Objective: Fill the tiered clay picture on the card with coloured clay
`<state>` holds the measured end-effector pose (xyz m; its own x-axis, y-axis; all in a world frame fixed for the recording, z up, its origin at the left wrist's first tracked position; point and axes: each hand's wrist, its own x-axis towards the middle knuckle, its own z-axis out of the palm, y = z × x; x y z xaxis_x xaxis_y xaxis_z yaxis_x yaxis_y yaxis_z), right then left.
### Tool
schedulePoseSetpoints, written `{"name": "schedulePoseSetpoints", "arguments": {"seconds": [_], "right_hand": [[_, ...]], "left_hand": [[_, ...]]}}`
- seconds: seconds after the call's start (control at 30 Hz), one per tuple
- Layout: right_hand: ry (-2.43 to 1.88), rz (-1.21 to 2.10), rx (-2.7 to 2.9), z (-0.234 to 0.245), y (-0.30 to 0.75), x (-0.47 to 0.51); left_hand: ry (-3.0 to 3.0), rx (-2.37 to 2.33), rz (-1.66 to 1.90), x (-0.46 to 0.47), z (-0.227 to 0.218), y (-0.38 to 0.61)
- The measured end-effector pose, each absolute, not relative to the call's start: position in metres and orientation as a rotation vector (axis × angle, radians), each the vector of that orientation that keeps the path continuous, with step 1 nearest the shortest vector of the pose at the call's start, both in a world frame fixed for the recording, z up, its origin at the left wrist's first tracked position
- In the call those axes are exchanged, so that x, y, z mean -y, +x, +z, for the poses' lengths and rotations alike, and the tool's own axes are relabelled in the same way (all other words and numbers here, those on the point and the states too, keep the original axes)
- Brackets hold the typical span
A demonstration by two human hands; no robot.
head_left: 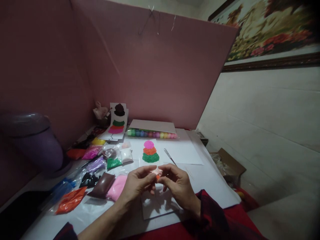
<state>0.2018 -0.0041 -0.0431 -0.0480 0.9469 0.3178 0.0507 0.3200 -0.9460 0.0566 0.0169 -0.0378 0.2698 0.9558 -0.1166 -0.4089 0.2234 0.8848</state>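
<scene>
Between the fingertips of both hands is a small pale pink clay piece (157, 171), pointed like a star, with a bit of orange at its lower edge. My left hand (138, 182) pinches it from the left; my right hand (178, 185) closes on its right side. Just beyond the fingers, a magenta clay shape (149, 144), an orange one (149, 151) and a green one (150, 157) are stacked on white paper. Under my hands lies a white board (150, 208). A slim metal tool (170, 156) rests beyond my right hand.
Bags of coloured clay, including pink (117, 187), brown (102, 186) and orange (71, 200), spread to the left. A purple bin-like container (37, 143) stands far left. A clear pack of coloured clay (151, 134) and a propped card (119, 129) stand behind. Cardboard box (231, 163) sits right.
</scene>
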Motion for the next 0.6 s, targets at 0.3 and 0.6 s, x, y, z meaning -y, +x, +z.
{"name": "schedulePoseSetpoints", "arguments": {"seconds": [0.3,0.6], "right_hand": [[-0.948,0.688,1.704,-0.0385,0.2054,0.0071],[-0.987,0.545,1.733,-0.0337,0.2049,0.0098]], "left_hand": [[0.988,-0.712,0.945,-0.0212,-0.0429,0.0519],[0.993,-0.728,0.887,-0.0226,-0.0447,0.0504]]}}
